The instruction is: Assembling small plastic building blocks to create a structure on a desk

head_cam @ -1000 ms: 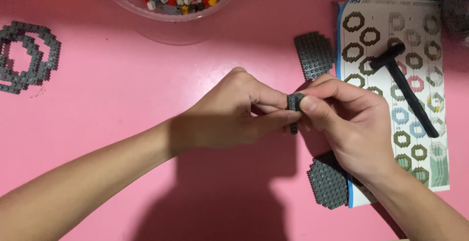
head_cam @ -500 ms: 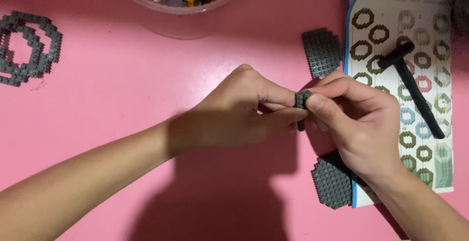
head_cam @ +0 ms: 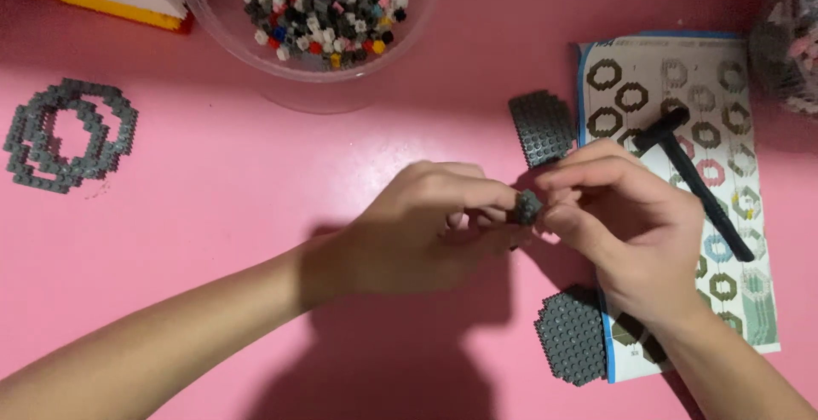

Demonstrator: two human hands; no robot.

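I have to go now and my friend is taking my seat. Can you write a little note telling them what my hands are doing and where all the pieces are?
Left hand and right hand: both pinch one small grey block piece between their fingertips, above the pink table.
Pieces: clear bowl of mixed colour blocks at the top; grey ring shape far left; one grey studded plate above the hands, another below the right hand; black tool lying on the instruction sheet.
Done: the ring shape and both plates look built.
Left: the small piece is not yet joined to anything.
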